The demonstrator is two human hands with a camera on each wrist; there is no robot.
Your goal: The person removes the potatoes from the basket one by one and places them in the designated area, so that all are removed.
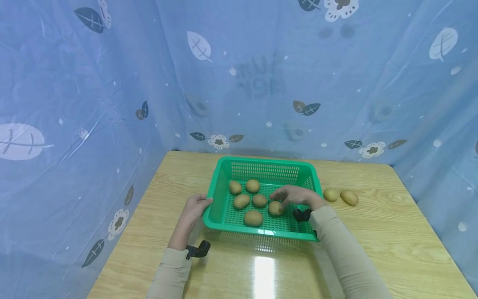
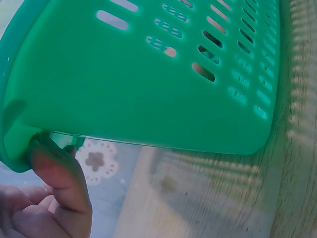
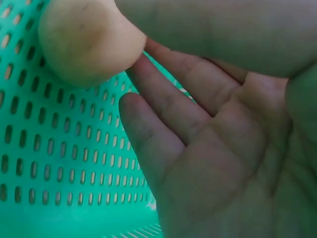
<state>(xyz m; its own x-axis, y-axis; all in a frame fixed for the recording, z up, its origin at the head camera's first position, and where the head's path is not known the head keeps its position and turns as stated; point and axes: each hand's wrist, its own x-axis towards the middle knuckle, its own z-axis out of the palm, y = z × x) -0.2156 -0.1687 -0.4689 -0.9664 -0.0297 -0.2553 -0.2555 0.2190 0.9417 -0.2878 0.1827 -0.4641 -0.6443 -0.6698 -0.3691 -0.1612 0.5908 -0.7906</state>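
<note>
A green plastic basket (image 1: 261, 234) with slotted walls stands on the table, with several potatoes (image 1: 253, 218) spread over its floor. At its left end my left hand (image 1: 195, 209) grips the rim; in the left wrist view the thumb (image 2: 62, 173) bends against the edge. My right hand (image 1: 296, 195) reaches into the basket over the potato (image 1: 275, 208) nearest it. Seen from the right wrist, the fingers (image 3: 163, 101) are extended and spread, with the thumb overlapping one side of the potato (image 3: 86, 42) and fingertips right at its edge.
Two more potatoes (image 1: 349, 197) lie on the wooden table (image 1: 388, 232) just right of the basket. A blue patterned curtain (image 1: 261, 83) hangs behind the table and along both sides. Black wrist mounts (image 1: 199, 249) sit at both wrists.
</note>
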